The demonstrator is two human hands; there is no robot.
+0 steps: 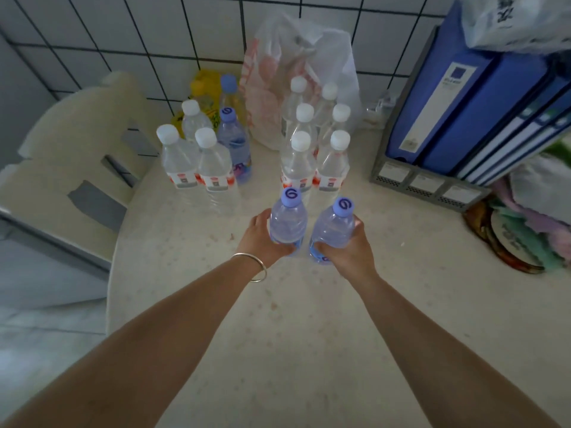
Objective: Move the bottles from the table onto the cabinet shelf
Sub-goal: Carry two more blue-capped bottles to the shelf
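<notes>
Now left hand [259, 239] grips blue-capped bottle [288, 223], right hand [347, 250] another [333, 231]

Hidden and cut off from where I watch

The bottles' labels [216, 181] blur past reading for me; the blue binders [463, 97] and the plastic bag [519, 20] on them run off the right edge.

White tiled wall [123, 32] with dark grout behind; a cream chair [71, 168] at left — pale tiled floor [46, 319] beneath.
</notes>
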